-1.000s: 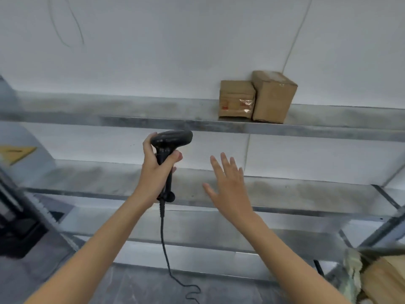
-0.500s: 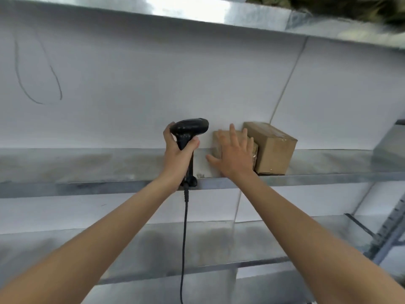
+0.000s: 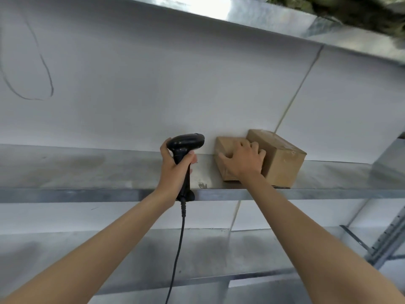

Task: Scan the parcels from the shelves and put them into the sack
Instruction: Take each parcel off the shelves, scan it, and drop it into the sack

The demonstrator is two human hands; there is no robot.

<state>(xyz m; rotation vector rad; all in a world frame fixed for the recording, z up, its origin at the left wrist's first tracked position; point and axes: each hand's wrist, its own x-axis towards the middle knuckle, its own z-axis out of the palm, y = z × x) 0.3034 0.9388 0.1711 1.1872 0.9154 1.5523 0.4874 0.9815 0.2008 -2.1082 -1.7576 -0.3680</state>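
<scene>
1. A dark loop of thin line marks the white back wall at about 10 o'clock of the view.
2. The metal shelf runs straight across the middle, with its front lip facing the camera.
3. The left hand is wrapped round the upright handle of a black barcode scanner. Its grip is curled tight, with the thumb lying across the handle's right side. The scanner's long axis stands nearly vertical; its head points toward 3 o'clock, at the boxes.
4. The scanner's cable drops from the handle's foot toward 6 o'clock.
5. The small parcel sits on the shelf just right of the scanner, touching the back wall. Its long axis runs from the wall toward the shelf's lip.
6. The right hand lies over that small parcel. Its grip is bent round the box, fingers over the top and far side, thumb on the near left face.
7. The larger parcel stands pressed against the small one's right side, one corner turned toward about 5 o'clock.
8. An upper shelf slants across 1 o'clock.
</scene>
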